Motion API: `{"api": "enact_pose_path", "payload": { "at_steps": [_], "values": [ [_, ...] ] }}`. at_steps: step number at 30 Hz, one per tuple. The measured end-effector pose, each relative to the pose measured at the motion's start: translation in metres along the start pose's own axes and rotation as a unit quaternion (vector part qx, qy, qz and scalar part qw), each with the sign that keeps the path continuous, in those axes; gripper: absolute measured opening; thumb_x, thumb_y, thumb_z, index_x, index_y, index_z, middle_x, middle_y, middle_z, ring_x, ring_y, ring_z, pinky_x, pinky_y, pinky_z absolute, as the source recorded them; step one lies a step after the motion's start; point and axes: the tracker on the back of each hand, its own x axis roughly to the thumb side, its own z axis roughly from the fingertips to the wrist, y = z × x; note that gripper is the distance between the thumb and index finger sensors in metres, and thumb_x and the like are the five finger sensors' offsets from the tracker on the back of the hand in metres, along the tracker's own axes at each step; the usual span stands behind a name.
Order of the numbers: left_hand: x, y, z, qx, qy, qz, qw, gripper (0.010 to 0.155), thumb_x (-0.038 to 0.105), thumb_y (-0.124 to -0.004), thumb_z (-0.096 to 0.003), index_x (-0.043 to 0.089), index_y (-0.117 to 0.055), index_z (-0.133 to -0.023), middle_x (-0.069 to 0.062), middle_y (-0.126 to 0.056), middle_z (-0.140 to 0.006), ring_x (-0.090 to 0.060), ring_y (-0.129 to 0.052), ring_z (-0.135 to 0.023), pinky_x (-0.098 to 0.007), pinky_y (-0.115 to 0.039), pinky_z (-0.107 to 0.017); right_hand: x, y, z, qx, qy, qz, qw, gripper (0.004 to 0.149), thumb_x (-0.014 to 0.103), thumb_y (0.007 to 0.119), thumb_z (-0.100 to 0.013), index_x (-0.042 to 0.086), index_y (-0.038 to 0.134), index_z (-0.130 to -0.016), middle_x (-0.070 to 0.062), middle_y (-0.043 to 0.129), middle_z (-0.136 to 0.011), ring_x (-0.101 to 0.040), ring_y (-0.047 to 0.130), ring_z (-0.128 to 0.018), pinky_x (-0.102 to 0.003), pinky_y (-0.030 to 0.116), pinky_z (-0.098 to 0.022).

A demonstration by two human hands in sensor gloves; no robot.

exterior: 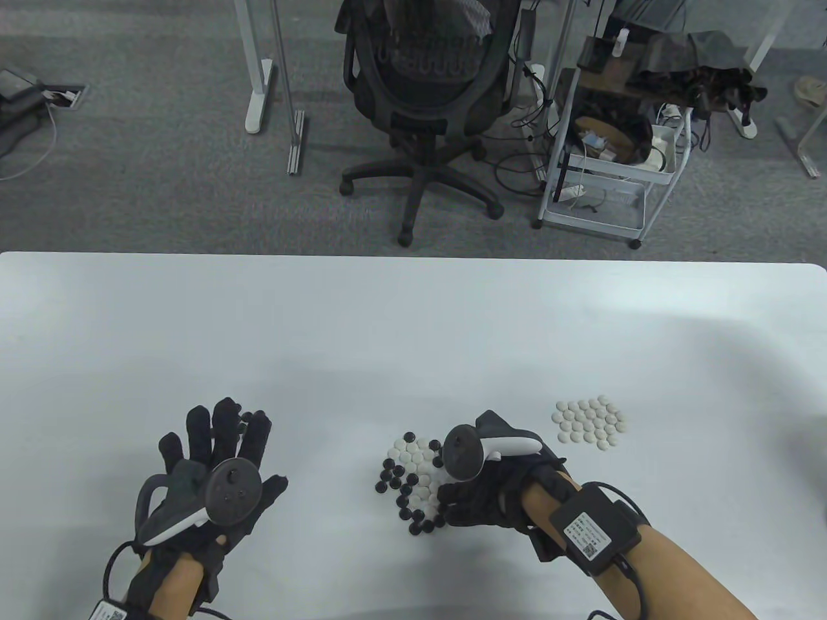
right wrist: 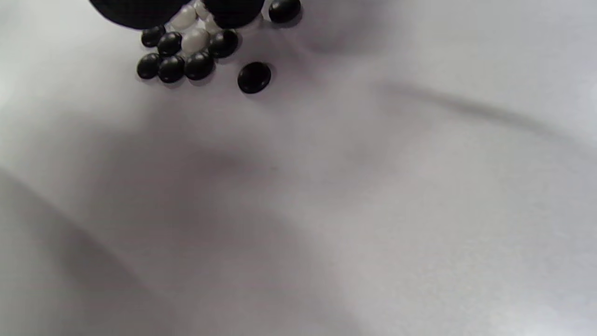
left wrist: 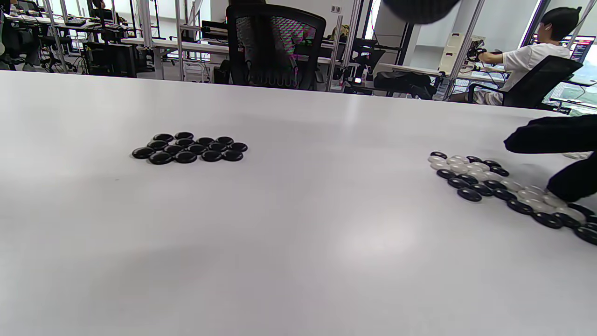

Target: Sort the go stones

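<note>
Mixed pile of black and white stones point(exterior: 413, 481) sits near centre of bench point(exterior: 413, 323); sorted white group point(exterior: 591, 421) to its right, sorted black group point(left wrist: 189, 148) to its left, under the left hand point(exterior: 210, 475), grip spread, holding nothing. Right hand point(exterior: 494, 481) at pile's right edge, fingers curled down; whether it pinches a stone, cannot tell. Risk: gloved fingers over packed stones may scatter neighbours or lift the wrong colour.
</note>
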Motion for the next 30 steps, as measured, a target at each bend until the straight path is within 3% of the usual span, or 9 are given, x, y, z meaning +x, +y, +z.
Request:
{"api": "enact_pose_path", "payload": {
  "at_steps": [13,24,30],
  "values": [
    [0.001,-0.001,-0.001,-0.003,0.0,-0.004,1.0,0.077,0.051,-0.048,-0.0641,0.011,-0.011,-0.119,-0.037,0.013,-0.113,-0.063,0.013,-0.092,-0.085,-0.003,-0.056,-0.028,0.012,0.022,0.002,0.027,-0.016,1.0,0.059,0.051,0.054,-0.055,0.027,0.055,-0.108,-0.022,-0.005,-0.108,-0.055,-0.01,-0.088,-0.082,0.009,-0.057],
    [0.001,-0.001,-0.002,-0.004,0.001,-0.006,1.0,0.077,0.051,-0.049,-0.0641,0.011,-0.011,-0.119,-0.037,0.013,-0.113,-0.063,0.013,-0.092,-0.085,-0.003,-0.056,-0.137,0.035,0.075,-0.023,0.179,-0.091,0.979,0.056,0.05,0.055,-0.055,0.029,0.054,-0.107,-0.021,-0.004,-0.108,-0.054,-0.012,-0.089,-0.083,0.007,-0.056],
    [0.002,-0.003,-0.003,-0.009,0.002,-0.009,1.0,0.077,0.051,-0.048,-0.0641,0.011,-0.011,-0.119,-0.037,0.013,-0.113,-0.063,0.013,-0.092,-0.085,-0.003,-0.056,-0.173,0.035,0.082,-0.048,0.219,-0.142,0.964,0.057,0.05,0.055,-0.055,0.03,0.05,-0.108,-0.021,-0.007,-0.107,-0.054,-0.013,-0.088,-0.083,0.006,-0.057]
  ]
}}
